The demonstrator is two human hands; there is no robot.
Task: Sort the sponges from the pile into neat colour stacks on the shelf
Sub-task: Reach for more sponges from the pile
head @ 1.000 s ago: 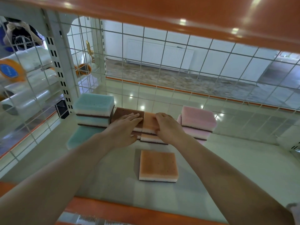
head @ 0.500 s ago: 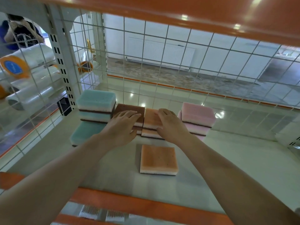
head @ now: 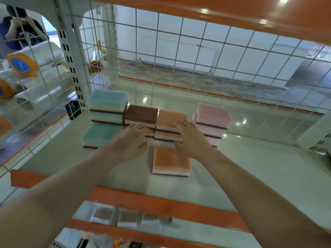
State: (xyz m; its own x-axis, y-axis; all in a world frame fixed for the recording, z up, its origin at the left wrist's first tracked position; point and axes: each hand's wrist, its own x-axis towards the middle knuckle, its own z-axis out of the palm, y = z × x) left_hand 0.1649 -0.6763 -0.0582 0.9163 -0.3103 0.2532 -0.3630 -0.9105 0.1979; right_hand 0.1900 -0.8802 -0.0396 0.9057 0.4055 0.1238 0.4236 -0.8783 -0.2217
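Left hand (head: 131, 140) open, flat against brown stack (head: 141, 116); right hand (head: 190, 138) open on orange stack (head: 171, 127). Loose orange sponge (head: 171, 161) near shelf (head: 259, 169) front edge; right side bare.

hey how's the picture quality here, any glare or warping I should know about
Head view: ceiling lights glare off the orange shelf edge overhead and the glossy floor behind the mesh; wide-angle warping bends the wire grid and stretches both forearms; the sponge stacks stay sharp, with bottom-edge items slightly blurred.
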